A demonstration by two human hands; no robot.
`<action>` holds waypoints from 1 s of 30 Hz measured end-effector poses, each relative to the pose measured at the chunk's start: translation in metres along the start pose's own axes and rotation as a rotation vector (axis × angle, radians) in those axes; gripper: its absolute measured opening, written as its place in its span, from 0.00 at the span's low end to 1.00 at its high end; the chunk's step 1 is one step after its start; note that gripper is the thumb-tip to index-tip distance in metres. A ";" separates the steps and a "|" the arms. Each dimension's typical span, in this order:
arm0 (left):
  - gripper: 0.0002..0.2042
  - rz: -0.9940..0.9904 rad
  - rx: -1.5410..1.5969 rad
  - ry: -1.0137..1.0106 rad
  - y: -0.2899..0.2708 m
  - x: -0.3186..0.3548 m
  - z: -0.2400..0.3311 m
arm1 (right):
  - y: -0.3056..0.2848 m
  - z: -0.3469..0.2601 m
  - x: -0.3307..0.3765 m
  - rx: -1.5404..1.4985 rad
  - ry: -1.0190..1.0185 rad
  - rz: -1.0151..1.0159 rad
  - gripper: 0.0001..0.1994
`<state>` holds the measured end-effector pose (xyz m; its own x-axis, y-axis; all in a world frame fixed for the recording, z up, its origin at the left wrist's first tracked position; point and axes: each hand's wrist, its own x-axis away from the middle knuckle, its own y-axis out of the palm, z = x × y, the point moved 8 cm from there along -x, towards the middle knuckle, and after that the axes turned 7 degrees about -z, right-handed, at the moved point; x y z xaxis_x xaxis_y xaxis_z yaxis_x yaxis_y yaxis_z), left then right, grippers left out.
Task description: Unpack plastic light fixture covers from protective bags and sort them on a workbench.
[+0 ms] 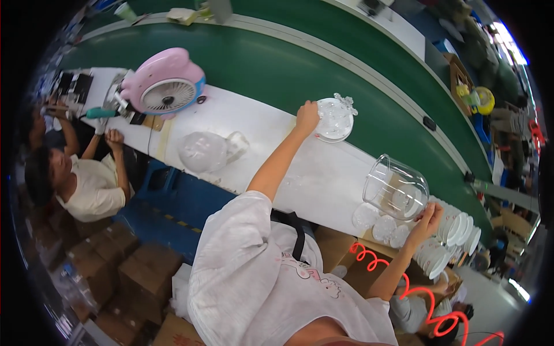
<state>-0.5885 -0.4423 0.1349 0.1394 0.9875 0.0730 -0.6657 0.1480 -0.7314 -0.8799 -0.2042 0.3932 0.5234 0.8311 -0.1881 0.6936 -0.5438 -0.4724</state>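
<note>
My left hand (pixel 307 119) is closed at the left rim of a white round dish (pixel 334 122), out at the far edge of the white tabletop. Clear, shiny pieces that look like crumpled plastic lie in the dish and stick out past its far side. My right hand (pixel 427 219) grips the rim of a clear, see-through dome-shaped cover (pixel 396 187), which is tilted on its side over the table. Beneath the cover, several clear round discs (pixel 383 228) lie near the table's front edge.
Stacks of white round dishes (pixel 456 228) stand at the right. A pink fan (pixel 167 83) and a clear plastic bag (pixel 203 152) sit to the left on the tabletop (pixel 265 118). A red coiled hose (pixel 430 305) hangs below my right arm. Co-workers sit at far left.
</note>
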 end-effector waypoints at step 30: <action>0.11 0.843 -0.031 -0.547 -0.400 0.367 -0.296 | 0.319 -0.276 0.070 -0.123 -0.444 -0.684 0.10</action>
<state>-0.0540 -0.1546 0.2541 -0.7297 0.6594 -0.1810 -0.3717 -0.6047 -0.7044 -0.4858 -0.3516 0.4671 -0.2613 0.9379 -0.2282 0.8510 0.1123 -0.5130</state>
